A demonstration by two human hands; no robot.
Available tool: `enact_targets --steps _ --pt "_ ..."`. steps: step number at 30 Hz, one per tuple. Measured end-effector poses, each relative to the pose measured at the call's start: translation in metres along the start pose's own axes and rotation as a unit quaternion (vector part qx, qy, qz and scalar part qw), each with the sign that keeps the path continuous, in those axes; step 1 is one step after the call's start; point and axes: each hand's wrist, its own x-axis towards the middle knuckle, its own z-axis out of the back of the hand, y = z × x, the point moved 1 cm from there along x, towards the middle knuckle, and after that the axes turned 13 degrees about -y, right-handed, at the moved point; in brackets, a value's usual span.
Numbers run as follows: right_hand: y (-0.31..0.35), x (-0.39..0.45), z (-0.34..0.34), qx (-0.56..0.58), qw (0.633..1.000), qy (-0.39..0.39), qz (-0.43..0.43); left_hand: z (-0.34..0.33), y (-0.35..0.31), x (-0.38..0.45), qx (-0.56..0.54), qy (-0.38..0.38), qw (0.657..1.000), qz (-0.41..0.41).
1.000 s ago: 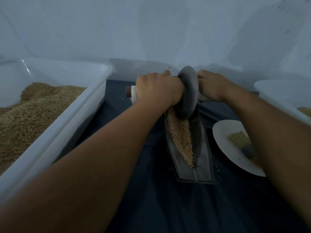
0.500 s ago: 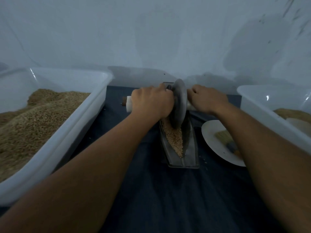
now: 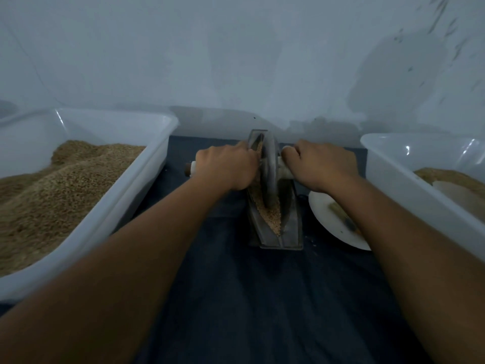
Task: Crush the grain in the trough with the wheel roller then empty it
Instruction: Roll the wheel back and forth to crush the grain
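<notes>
A narrow dark metal trough [image 3: 291, 227] lies lengthwise on the dark cloth, with tan grain [image 3: 271, 215] along its groove. The grey wheel roller [image 3: 270, 169] stands upright in the trough, near its middle. My left hand [image 3: 227, 168] grips the roller's handle on the left side, where a pale end with a brown tip sticks out. My right hand [image 3: 319, 164] grips the handle on the right side of the wheel. Both arms stretch forward from the bottom corners.
A large white tub [image 3: 118, 195] heaped with grain stands on the left. Another white tub [image 3: 388, 164] with some grain stands on the right. A white plate [image 3: 328, 219] with a small brush lies between the trough and the right tub. A pale wall rises behind.
Over the last second the whole scene has shrunk and shifted up in view as my head pulled back. The wheel has rolled slightly toward the near end of the trough, with both hands on the handle.
</notes>
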Motion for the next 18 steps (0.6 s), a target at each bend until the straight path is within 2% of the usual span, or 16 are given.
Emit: enact_targets --steps 4,9,18 --pt "0.000 0.003 -0.003 0.000 1.000 0.009 -0.004 -0.004 0.000 -0.001 -0.008 -0.017 1.000 0.009" --pt "-0.007 0.014 -0.012 0.048 0.997 0.055 -0.029 -0.003 -0.004 0.019 -0.025 0.027 0.999 0.038" --pt "-0.013 0.043 -0.029 0.077 0.993 0.084 -0.035 -0.018 -0.003 0.049 -0.032 0.022 0.997 0.066"
